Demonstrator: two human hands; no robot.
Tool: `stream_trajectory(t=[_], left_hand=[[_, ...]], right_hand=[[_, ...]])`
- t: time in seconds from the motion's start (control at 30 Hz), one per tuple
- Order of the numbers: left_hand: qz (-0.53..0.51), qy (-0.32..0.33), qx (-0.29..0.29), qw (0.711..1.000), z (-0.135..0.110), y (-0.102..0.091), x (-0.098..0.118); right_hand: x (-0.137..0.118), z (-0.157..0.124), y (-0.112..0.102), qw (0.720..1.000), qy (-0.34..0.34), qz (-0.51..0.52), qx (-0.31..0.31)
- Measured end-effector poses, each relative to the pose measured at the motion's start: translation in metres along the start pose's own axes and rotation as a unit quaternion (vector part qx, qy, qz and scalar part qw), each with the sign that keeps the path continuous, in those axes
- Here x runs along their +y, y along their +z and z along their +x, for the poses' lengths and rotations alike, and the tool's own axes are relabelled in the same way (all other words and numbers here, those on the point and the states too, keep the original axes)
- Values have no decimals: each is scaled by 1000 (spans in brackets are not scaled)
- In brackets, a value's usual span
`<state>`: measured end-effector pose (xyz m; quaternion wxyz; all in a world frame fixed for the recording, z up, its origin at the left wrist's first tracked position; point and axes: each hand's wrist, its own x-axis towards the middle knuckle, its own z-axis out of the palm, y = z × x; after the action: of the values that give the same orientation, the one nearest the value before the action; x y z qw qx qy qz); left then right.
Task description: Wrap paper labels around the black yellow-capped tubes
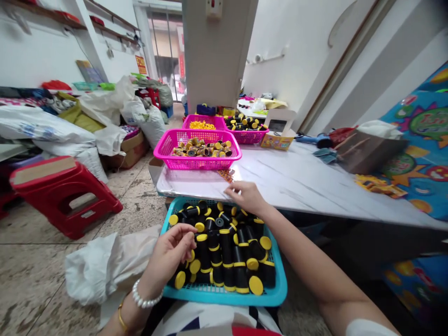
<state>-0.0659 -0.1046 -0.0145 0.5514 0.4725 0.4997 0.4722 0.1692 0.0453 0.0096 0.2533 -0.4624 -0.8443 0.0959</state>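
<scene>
A teal basket (224,295) rests on my lap, filled with several black tubes with yellow caps (227,252). My left hand (171,254) hovers over the basket's left side with its fingers curled; what they hold, if anything, is hidden. At the far edge of the basket my right hand (247,196) reaches forward by the rim of the white marble table (297,179), fingers bent and pinched near a small orange-yellow strip (226,175) lying on the table edge.
A pink basket (198,149) of capped tubes sits on the table, two more pink baskets (245,128) behind it. A red stool (63,193) stands on the floor at left, white plastic bags (105,266) beside my lap. Boxes and packets lie at the table's right.
</scene>
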Motion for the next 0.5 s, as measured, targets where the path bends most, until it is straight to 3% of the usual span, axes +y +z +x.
stream_trajectory(t=[0.13,0.3,0.4,0.5], left_hand=[[-17,-20,-33,999,-4,12,-13],[-41,-26,-40,998,-5,18,-19],[-49,-16,-28,998,4,18,-10],[-52,7,2,999,19,24,2]], right_hand=[[32,31,2,990,99,-34,91],[51,32,8,983,125,-31,132],[37,20,5,978,117,-10,171],[0,-2,2,975,81,19,205]])
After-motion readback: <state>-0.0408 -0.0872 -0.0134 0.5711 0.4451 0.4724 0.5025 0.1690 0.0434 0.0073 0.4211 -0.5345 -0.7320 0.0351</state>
